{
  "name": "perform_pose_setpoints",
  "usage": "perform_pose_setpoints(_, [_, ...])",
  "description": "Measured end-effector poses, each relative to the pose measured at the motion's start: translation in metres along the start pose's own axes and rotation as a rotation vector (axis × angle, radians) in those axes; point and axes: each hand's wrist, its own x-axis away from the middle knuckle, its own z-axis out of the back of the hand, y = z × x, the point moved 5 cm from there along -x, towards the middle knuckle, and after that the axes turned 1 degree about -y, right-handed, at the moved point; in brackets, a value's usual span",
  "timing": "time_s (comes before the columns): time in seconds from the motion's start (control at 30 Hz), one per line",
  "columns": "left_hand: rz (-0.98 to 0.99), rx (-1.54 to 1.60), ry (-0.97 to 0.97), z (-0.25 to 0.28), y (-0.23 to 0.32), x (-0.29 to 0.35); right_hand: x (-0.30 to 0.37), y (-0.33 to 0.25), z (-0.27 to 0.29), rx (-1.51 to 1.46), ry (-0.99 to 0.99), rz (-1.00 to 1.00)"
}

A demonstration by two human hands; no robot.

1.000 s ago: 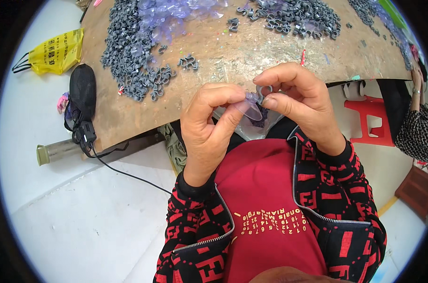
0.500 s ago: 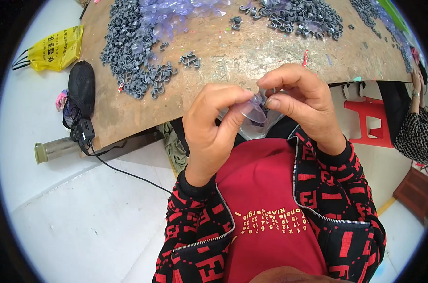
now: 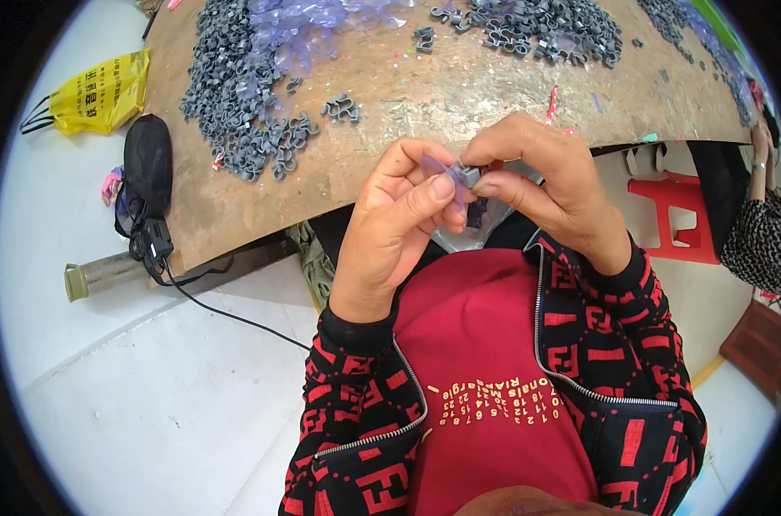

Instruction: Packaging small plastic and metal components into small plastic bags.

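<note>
Close to the chest, the left hand [image 3: 399,228] and right hand [image 3: 550,185] meet just short of the tabletop [image 3: 425,95] edge. Each grip is narrow, fingertips pinched on one small grey plastic clip [image 3: 468,175], with a clear purplish plastic piece [image 3: 442,168] held against it. Farther out on the worn brown tabletop lie heaps of grey clips [image 3: 236,86] and purplish pieces [image 3: 322,21]. Left on the floor sit a yellow bag [image 3: 98,90] and a bottle [image 3: 98,275].
</note>
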Motion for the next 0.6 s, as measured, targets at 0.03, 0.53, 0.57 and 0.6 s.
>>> perform_pose_setpoints(0.03, [0.015, 0.023, -0.008, 0.000, -0.001, -0.001, 0.001, -0.001, 0.000, 0.020, 0.003, -0.008])
perform_pose_setpoints(0.53, [-0.170, -0.260, -0.131, -0.006, 0.017, 0.000, 0.005, 0.010, -0.001, -0.195, -0.043, -0.070])
perform_pose_setpoints(0.57, [-0.168, -0.258, -0.132, -0.004, 0.020, -0.001, 0.001, 0.000, 0.002, 0.004, -0.111, 0.167])
perform_pose_setpoints(0.6, [-0.047, -0.101, -0.165, -0.003, 0.019, -0.002, -0.005, -0.001, 0.007, 0.001, -0.114, 0.169])
